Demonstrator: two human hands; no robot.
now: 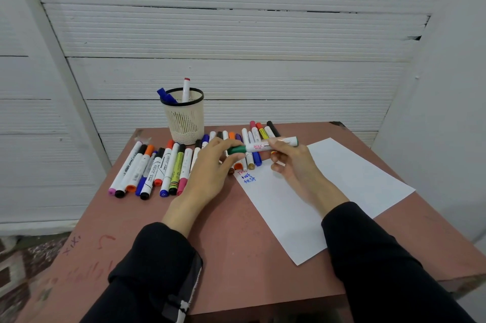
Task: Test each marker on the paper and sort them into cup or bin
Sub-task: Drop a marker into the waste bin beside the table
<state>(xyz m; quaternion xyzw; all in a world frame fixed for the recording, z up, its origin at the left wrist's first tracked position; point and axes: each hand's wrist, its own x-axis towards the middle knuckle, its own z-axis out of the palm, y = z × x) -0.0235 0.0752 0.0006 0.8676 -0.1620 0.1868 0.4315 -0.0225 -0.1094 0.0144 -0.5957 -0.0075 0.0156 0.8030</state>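
A green marker (256, 147) with a white barrel is held level above the table. My left hand (210, 167) pinches its green cap between thumb and fingers. My right hand (292, 162) grips the barrel at its other end. Under them lies a white sheet of paper (342, 191) with "test" written in red and blue at its near-left corner. A cream mesh cup (185, 118) with a black rim stands at the back and holds blue markers and a red one. A row of several capped markers (157, 167) lies across the table's far side.
The brown table (223, 243) has faint scribbles near its front left corner. White panelled walls close in behind and on both sides. No bin is in view. The table's right edge runs just past the paper.
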